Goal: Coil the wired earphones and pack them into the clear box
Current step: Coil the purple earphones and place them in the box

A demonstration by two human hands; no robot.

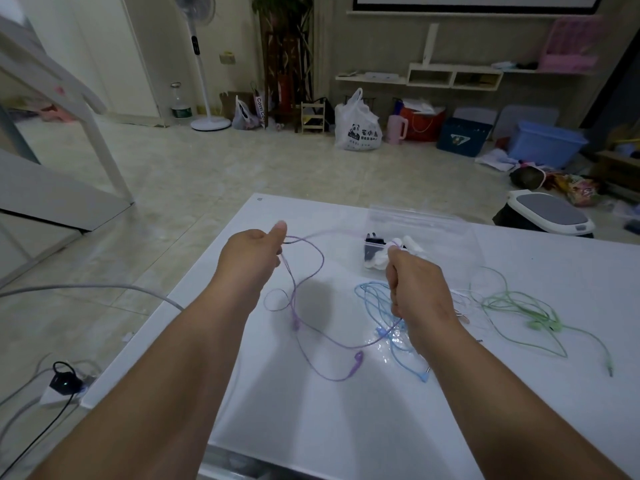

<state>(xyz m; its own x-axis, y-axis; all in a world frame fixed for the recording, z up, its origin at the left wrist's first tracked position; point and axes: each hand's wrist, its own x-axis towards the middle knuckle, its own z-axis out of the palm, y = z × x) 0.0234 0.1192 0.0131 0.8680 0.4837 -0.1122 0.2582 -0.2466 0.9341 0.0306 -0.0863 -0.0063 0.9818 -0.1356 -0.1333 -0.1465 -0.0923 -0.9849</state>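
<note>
Purple wired earphones (pixel 313 292) hang in loose loops over the white table (pixel 346 427). My left hand (pixel 251 259) pinches the purple cord between thumb and fingers, above the table's left part. My right hand (pixel 412 285) is curled round the same cord, which runs down from it to the table. The clear box (pixel 422 233) stands open just beyond my right hand, with white coiled items and a black piece inside. Blue earphones (pixel 377 306) lie tangled under my right wrist. Green earphones (pixel 519 306) lie spread on the right.
A thin white cord (pixel 464 308) lies between the blue and green earphones. A grey cable (pixel 104 289) runs off the table's left edge to a power strip (pixel 64 384) on the floor. A stool (pixel 547 216) stands beyond the table's right corner.
</note>
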